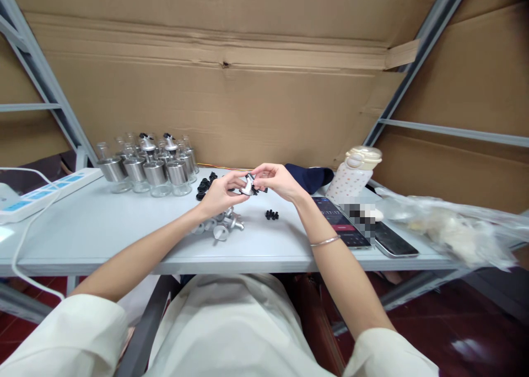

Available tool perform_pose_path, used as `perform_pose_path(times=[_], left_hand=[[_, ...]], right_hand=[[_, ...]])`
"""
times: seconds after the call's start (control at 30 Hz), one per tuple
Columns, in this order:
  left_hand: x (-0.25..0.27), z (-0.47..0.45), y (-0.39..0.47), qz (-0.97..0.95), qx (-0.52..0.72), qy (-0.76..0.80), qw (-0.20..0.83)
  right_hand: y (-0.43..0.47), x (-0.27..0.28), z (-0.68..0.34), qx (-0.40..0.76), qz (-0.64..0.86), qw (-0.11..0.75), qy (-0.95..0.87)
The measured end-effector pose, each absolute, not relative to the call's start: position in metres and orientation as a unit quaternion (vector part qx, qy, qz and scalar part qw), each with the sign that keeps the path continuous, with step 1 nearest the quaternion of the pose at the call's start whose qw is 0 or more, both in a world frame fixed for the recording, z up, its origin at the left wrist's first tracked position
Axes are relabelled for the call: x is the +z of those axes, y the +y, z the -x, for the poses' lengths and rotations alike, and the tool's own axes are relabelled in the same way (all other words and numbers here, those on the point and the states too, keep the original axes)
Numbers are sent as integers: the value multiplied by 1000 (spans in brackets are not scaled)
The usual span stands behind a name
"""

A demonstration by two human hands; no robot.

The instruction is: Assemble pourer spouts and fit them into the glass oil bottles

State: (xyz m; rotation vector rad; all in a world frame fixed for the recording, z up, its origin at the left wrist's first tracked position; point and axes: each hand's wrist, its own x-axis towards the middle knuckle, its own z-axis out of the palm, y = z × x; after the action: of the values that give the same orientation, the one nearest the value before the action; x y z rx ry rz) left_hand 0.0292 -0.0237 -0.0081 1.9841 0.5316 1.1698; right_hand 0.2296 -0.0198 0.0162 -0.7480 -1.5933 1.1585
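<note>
Over the middle of the table, my left hand [220,194] is closed around a silver and black pourer spout [247,187]. From the other side, the fingers of my right hand [276,181] pinch the black end of the same spout, and the fingertips partly hide it. Below my left hand lies a pile of silver spout pieces [221,232], some covered by the wrist. Black stoppers [202,188] are heaped just behind that hand. A small cluster of black caps [271,215] sits below my right hand.
Several glass bottles with steel sleeves [156,174] stand at the back left, two topped with spouts. A power strip [53,192] lies far left. Rightward are a dark blue cap [309,177], a dotted bottle [349,181], phones [394,239] and a plastic bag [450,228].
</note>
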Motion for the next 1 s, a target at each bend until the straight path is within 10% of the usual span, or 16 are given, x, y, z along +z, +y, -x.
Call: perform_pose_path(times=[1.0], left_hand=[[-6, -30, -26, -771, 432, 181, 430]], right_hand=[[-24, 18, -244, 658, 227, 328, -639]])
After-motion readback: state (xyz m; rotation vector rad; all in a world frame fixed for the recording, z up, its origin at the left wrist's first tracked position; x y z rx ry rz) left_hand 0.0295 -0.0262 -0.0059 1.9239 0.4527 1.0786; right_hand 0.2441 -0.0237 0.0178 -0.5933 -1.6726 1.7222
